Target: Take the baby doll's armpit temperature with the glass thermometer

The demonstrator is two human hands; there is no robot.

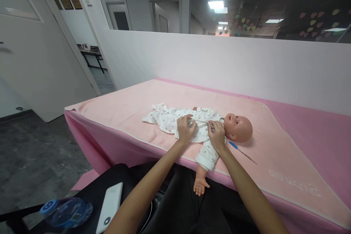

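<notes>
A baby doll point(238, 127) lies on its back on a pink-covered table, its head toward the right. It wears a white patterned baby top point(207, 155) and matching trousers point(164, 119). Over the doll's belly my left hand point(186, 128) pinches a fold of the top's front. My right hand point(216, 133) grips the same front edge nearer the neck, fingers closed. The cloth is drawn out between both hands. One doll arm hangs over the table's near edge, below my right wrist.
A blue-capped pen point(242, 152) lies beside the doll's head on the pink cover point(276, 146). At lower left, a water bottle point(67, 212) and a white power bank point(110, 204) rest on a black chair. A low white wall point(233, 62) stands behind the table.
</notes>
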